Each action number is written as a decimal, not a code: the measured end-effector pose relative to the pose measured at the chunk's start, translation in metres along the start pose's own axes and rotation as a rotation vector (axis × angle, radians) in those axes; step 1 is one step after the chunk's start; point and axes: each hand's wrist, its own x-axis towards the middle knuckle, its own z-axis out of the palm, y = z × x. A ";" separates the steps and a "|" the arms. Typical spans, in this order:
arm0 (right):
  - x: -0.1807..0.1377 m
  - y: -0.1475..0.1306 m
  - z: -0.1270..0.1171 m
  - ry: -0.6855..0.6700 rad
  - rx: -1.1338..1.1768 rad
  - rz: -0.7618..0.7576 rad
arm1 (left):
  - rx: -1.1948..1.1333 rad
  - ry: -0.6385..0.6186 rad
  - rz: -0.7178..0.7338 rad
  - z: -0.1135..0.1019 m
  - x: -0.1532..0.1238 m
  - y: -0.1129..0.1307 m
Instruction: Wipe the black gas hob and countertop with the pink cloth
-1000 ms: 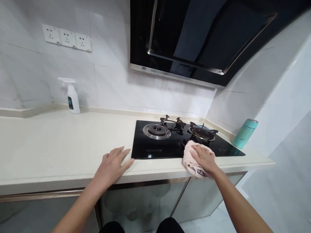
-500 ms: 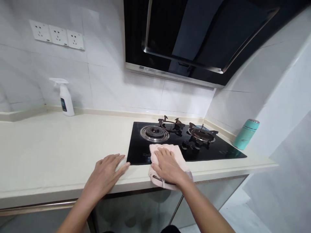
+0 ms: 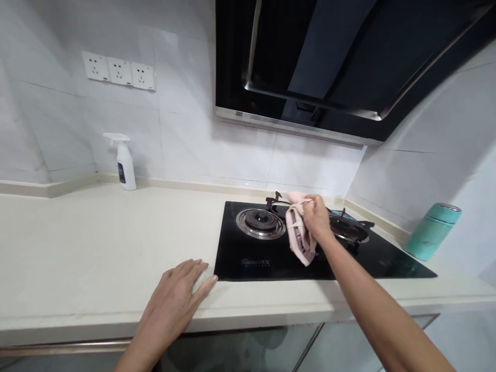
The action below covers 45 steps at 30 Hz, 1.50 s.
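My right hand [image 3: 316, 216] is closed on a bunched pale pink cloth [image 3: 297, 230], which hangs over the middle of the black glass gas stove [image 3: 248, 266]. The cloth hides part of the pan support [image 3: 274, 204] and the stove knobs. To its left the round burner [image 3: 261, 220] sits bare, without a support. My left hand [image 3: 180, 289] rests on the cream countertop [image 3: 116, 248], fingers stretched out, thumb close to the stove's left front corner. On the right side of the stove is another burner [image 3: 349, 227] with a support over it, partly behind my right arm.
A white spray bottle [image 3: 126, 165] stands at the back left by the wall. Beyond the stove's right edge is a teal flask [image 3: 432, 232]. The black range hood [image 3: 310, 62] overhangs the stove. Wall sockets [image 3: 119, 71] are at the upper left.
My right hand has lifted the cloth from the stove's front edge and moved up and back, the cloth now bunched in it. My left hand stays on the countertop. The view has shifted slightly.
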 end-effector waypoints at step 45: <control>-0.146 -0.014 -0.042 -0.396 -0.394 -0.178 | -0.004 -0.081 -0.065 -0.009 0.006 0.002</control>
